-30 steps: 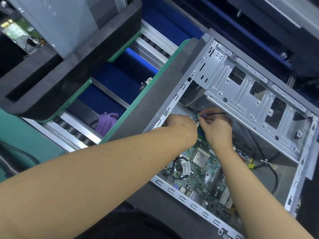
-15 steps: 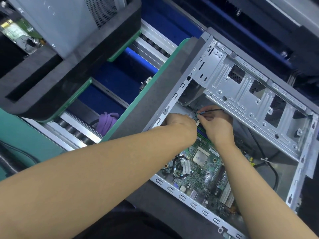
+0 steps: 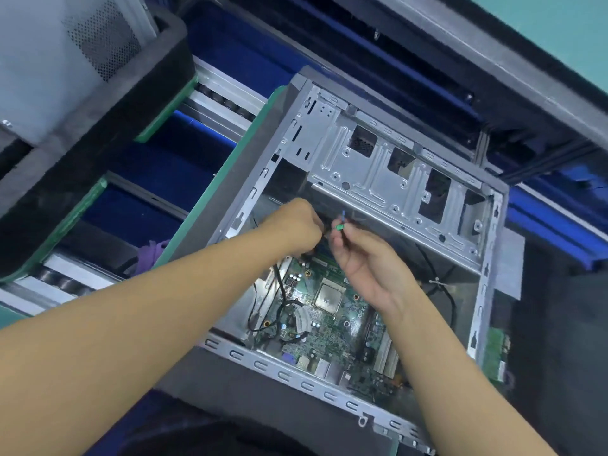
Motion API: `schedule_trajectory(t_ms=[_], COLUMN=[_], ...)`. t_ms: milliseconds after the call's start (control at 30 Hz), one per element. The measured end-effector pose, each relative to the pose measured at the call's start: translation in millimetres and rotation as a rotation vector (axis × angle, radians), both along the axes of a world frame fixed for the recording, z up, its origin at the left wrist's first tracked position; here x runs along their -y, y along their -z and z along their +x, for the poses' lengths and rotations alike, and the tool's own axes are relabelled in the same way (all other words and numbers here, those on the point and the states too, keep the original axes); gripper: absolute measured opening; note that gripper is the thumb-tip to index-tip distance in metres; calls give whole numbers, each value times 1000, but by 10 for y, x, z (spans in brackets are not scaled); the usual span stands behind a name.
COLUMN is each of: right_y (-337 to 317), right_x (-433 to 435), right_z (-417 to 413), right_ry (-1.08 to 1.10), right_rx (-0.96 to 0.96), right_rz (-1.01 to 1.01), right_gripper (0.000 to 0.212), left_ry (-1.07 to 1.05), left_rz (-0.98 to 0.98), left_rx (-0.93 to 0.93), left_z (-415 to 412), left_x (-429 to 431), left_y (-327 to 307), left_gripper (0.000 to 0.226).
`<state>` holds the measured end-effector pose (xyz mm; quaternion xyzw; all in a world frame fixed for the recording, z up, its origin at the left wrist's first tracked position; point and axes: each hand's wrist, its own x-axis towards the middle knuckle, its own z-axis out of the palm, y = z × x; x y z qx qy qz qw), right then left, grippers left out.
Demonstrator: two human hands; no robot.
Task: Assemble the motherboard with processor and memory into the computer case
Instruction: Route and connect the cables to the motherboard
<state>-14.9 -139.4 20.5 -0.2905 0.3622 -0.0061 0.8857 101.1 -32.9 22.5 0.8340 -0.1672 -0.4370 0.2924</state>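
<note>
An open metal computer case [image 3: 388, 179] lies on its side before me. The green motherboard [image 3: 329, 327] sits in its floor, with the square processor [image 3: 329, 296] near the middle. My left hand [image 3: 297, 225] is curled at the board's far edge, and what it grips is hidden. My right hand [image 3: 365, 261] is raised just to its right, palm turned toward me. Its fingertips pinch a small green connector [image 3: 339, 227] with thin blue wire. Black cables [image 3: 279, 291] loop over the board's left side.
A black foam tray [image 3: 85, 133] with another grey case stands at the upper left. Conveyor rollers and blue rails run between the trays. A purple cloth [image 3: 149, 253] lies by the green pallet edge. A green circuit board [image 3: 496, 353] lies outside the case at right.
My right hand has lifted off the board and turned palm up, bringing the small green connector into view. The camera has shifted, so the case sits lower in view.
</note>
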Motion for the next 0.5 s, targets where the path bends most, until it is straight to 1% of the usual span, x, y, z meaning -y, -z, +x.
schedule_trajectory(t_ms=[67, 100, 200, 267, 333, 367, 433, 467, 500], right_y=[-32, -47, -61, -48, -16, 3, 68, 104, 133], right_x=[-36, -52, -56, -47, -18, 3, 50, 74, 88], right_z=[-31, -40, -60, -64, -71, -68, -59, -50, -31], right_ry=[27, 35, 35, 12, -16, -27, -42, -73, -133], right_rx=[44, 58, 85, 103, 78, 36, -103, -202, -303], right_rz=[104, 138, 184, 167, 41, -63, -326, -495, -667], right_gripper=[25, 28, 27, 24, 21, 19, 14, 10, 6], left_ry=[-111, -126, -123, -132, -99, -34, 169, 276, 371], left_rz=[-79, -91, -81, -64, -16, 50, 251, 347, 425], left_rx=[-181, -234, -279, -269, -189, -88, 188, 291, 337], left_z=[-27, -37, -78, -101, -113, -106, -99, -118, -142], left_x=[-14, -24, -59, -73, -92, -114, -182, -219, -244], left_y=[-17, -14, -11, 5, 10, 15, -2, -20, -20], left_gripper=[16, 15, 10, 8, 11, 14, 23, 29, 34])
